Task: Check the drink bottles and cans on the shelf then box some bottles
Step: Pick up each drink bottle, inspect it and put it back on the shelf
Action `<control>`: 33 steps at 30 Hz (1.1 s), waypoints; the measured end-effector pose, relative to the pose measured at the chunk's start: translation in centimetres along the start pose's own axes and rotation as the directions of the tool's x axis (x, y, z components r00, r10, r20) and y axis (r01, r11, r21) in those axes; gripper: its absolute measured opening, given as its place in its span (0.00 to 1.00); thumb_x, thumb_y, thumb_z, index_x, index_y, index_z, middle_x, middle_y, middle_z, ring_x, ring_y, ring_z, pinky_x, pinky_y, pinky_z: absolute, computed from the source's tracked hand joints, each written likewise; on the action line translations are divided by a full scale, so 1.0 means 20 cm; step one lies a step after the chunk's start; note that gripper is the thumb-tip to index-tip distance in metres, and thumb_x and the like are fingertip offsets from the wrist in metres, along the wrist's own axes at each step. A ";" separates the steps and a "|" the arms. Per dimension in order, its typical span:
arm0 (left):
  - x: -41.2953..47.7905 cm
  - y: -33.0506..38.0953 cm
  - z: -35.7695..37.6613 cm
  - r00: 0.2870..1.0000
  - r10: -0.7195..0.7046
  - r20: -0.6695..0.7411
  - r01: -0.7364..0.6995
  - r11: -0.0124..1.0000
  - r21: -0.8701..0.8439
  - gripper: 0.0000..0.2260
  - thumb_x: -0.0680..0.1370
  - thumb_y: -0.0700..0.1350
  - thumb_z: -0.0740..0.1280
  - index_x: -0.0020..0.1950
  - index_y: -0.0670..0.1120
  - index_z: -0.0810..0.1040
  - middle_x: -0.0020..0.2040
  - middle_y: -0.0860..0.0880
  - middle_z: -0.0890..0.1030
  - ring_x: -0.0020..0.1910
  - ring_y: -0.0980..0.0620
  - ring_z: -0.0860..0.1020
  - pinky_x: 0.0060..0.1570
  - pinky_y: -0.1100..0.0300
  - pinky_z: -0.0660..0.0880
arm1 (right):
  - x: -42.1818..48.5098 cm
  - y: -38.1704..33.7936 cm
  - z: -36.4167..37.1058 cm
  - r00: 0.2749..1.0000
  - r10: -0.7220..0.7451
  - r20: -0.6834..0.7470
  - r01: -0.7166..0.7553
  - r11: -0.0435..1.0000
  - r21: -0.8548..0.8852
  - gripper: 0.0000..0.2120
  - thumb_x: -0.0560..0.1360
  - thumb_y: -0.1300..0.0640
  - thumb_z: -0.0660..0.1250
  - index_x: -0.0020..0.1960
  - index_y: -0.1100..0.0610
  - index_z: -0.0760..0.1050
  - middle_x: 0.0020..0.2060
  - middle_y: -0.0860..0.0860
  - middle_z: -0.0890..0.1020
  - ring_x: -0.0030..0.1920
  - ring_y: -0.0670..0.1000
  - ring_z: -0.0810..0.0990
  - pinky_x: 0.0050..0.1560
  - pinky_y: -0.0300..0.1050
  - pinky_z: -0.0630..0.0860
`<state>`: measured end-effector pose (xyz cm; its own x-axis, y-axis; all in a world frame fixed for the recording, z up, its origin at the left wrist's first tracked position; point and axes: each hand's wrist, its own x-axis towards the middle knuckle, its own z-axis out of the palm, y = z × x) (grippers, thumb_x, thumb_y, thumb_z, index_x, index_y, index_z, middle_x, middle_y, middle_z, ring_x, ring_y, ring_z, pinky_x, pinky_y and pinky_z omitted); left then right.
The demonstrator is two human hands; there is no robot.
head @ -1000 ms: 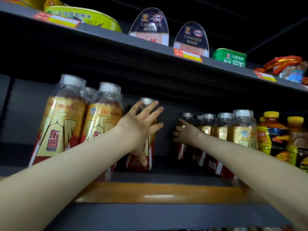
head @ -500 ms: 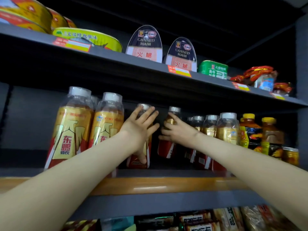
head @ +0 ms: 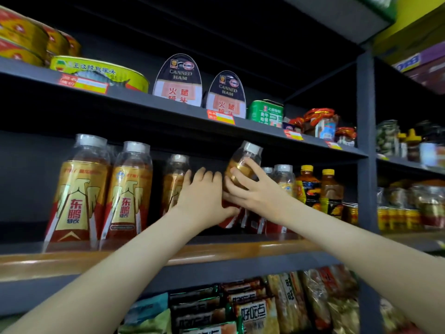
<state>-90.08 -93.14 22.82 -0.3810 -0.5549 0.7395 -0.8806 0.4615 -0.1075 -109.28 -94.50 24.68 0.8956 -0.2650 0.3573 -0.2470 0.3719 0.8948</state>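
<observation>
Dim scene, lit from the front
Recesses fall black; glare streaks the wooden shelf lip [head: 240, 251]; jars [head: 431, 206] at right blur; edges bow.
</observation>
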 end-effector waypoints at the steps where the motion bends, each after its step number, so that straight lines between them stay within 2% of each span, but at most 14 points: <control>1: -0.01 0.04 0.00 1.000 -0.013 -0.025 0.013 0.999 -0.031 0.42 0.73 0.67 0.64 0.77 0.43 0.55 0.75 0.43 0.63 0.76 0.44 0.57 0.75 0.45 0.51 | -0.02 0.02 -0.03 1.000 0.020 -0.015 -0.020 1.000 0.007 0.17 0.78 0.68 0.57 0.64 0.56 0.73 0.59 0.57 0.76 0.62 0.60 0.73 0.69 0.69 0.62; 5: -0.08 0.18 -0.03 0.975 -0.061 -0.211 0.025 0.985 -0.171 0.34 0.72 0.63 0.68 0.68 0.44 0.62 0.61 0.46 0.76 0.60 0.46 0.75 0.59 0.54 0.71 | -0.07 0.06 -0.15 0.985 0.101 -0.137 -0.091 0.993 0.077 0.16 0.78 0.70 0.54 0.57 0.57 0.76 0.59 0.57 0.78 0.62 0.61 0.74 0.69 0.68 0.62; 7: -0.12 0.26 -0.06 0.962 -0.086 -0.260 0.025 0.973 -0.229 0.33 0.73 0.59 0.69 0.70 0.44 0.61 0.60 0.45 0.75 0.58 0.45 0.76 0.53 0.55 0.73 | -0.11 0.06 -0.20 0.968 0.158 -0.196 -0.136 0.983 0.121 0.12 0.77 0.69 0.61 0.56 0.57 0.75 0.60 0.58 0.75 0.63 0.61 0.72 0.69 0.68 0.62; 10: -0.16 0.37 -0.11 0.929 -0.110 -0.353 -0.003 0.953 -0.303 0.32 0.73 0.53 0.70 0.71 0.43 0.61 0.61 0.46 0.76 0.58 0.45 0.77 0.51 0.55 0.74 | -0.19 0.10 -0.25 0.941 0.231 -0.246 -0.195 0.968 0.159 0.14 0.76 0.68 0.61 0.60 0.58 0.71 0.63 0.57 0.69 0.65 0.61 0.68 0.72 0.66 0.57; 15: -0.28 0.54 -0.23 0.869 -0.134 -0.476 -0.038 0.942 -0.335 0.33 0.71 0.53 0.71 0.72 0.44 0.64 0.61 0.49 0.77 0.57 0.48 0.77 0.50 0.56 0.75 | -0.34 0.21 -0.44 0.881 0.381 -0.279 -0.270 0.891 0.365 0.29 0.72 0.68 0.62 0.71 0.53 0.63 0.69 0.57 0.61 0.73 0.58 0.58 0.76 0.58 0.49; 17: -0.40 0.61 -0.30 0.865 -0.191 -0.463 -0.018 0.912 -0.411 0.34 0.70 0.56 0.72 0.72 0.47 0.65 0.58 0.53 0.79 0.54 0.52 0.78 0.47 0.59 0.75 | -0.42 0.16 -0.58 0.806 0.556 -0.201 -0.318 0.694 0.646 0.36 0.70 0.67 0.66 0.73 0.52 0.57 0.70 0.56 0.58 0.76 0.55 0.51 0.77 0.56 0.49; 18: -0.47 0.63 -0.32 0.877 -0.219 -0.427 -0.007 0.883 -0.469 0.33 0.69 0.58 0.72 0.70 0.50 0.65 0.54 0.56 0.79 0.50 0.56 0.79 0.45 0.63 0.75 | -0.45 0.12 -0.67 0.756 0.642 -0.125 -0.310 0.520 0.796 0.37 0.70 0.66 0.67 0.73 0.52 0.54 0.71 0.55 0.58 0.77 0.55 0.49 0.77 0.56 0.49; 20: -0.66 0.65 -0.33 0.921 -0.259 -0.293 0.032 0.797 -0.603 0.31 0.68 0.59 0.73 0.68 0.55 0.66 0.48 0.61 0.79 0.44 0.64 0.78 0.42 0.69 0.75 | -0.51 0.01 -0.84 0.679 0.727 0.099 -0.213 0.066 0.975 0.35 0.74 0.58 0.67 0.75 0.49 0.51 0.74 0.53 0.55 0.77 0.54 0.50 0.76 0.56 0.52; 21: -0.75 0.65 -0.32 0.939 -0.272 -0.212 0.064 0.740 -0.669 0.30 0.68 0.59 0.74 0.66 0.56 0.68 0.47 0.61 0.80 0.44 0.65 0.79 0.43 0.70 0.76 | -0.53 -0.04 -0.92 0.666 0.705 0.242 -0.140 -0.200 0.970 0.35 0.76 0.51 0.66 0.76 0.44 0.50 0.76 0.50 0.55 0.77 0.52 0.52 0.75 0.56 0.55; 23: -0.96 0.66 -0.25 0.964 -0.266 -0.016 0.149 0.589 -0.794 0.27 0.65 0.59 0.76 0.61 0.59 0.72 0.47 0.61 0.83 0.46 0.66 0.80 0.47 0.69 0.76 | -0.56 -0.12 -1.05 0.666 0.516 0.540 -0.056 -0.686 0.725 0.34 0.74 0.41 0.67 0.73 0.35 0.51 0.74 0.45 0.63 0.73 0.45 0.64 0.70 0.51 0.67; 25: -1.17 0.67 -0.14 0.955 -0.197 0.223 0.287 0.414 -0.864 0.27 0.63 0.58 0.76 0.60 0.58 0.74 0.51 0.59 0.84 0.50 0.61 0.81 0.52 0.61 0.78 | -0.57 -0.25 -1.13 0.656 0.191 0.731 -0.110 -0.933 0.342 0.26 0.71 0.38 0.68 0.66 0.37 0.64 0.59 0.43 0.79 0.57 0.40 0.79 0.54 0.39 0.77; 27: -1.38 0.69 0.00 0.899 -0.141 0.415 0.438 0.272 -0.857 0.27 0.62 0.55 0.77 0.59 0.55 0.75 0.51 0.56 0.84 0.51 0.57 0.82 0.52 0.59 0.78 | -0.58 -0.43 -1.18 0.612 -0.040 0.790 -0.151 -0.986 0.067 0.20 0.67 0.41 0.67 0.56 0.48 0.73 0.44 0.44 0.82 0.42 0.39 0.82 0.40 0.35 0.77; 30: -1.68 0.70 0.15 0.799 -0.110 0.591 0.600 0.066 -0.798 0.25 0.61 0.50 0.77 0.56 0.49 0.77 0.48 0.53 0.85 0.49 0.56 0.83 0.47 0.64 0.77 | -0.61 -0.75 -1.31 0.529 -0.221 0.820 -0.099 -0.975 -0.199 0.21 0.68 0.48 0.72 0.56 0.59 0.76 0.44 0.51 0.82 0.43 0.48 0.82 0.44 0.44 0.78; 33: -1.92 0.68 0.21 0.660 -0.064 0.749 0.739 -0.125 -0.662 0.24 0.59 0.50 0.75 0.53 0.44 0.80 0.45 0.49 0.85 0.45 0.53 0.83 0.46 0.62 0.77 | -0.62 -0.98 -1.47 0.484 -0.371 0.792 -0.023 -0.911 -0.413 0.20 0.66 0.51 0.73 0.52 0.61 0.77 0.45 0.57 0.81 0.42 0.53 0.81 0.43 0.45 0.80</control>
<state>-88.61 -68.39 -9.86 -0.4063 -0.9137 -0.0029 0.0149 -0.0099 0.9998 -104.64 -72.46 -5.18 0.2323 -0.9712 0.0531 0.3572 0.0343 -0.9334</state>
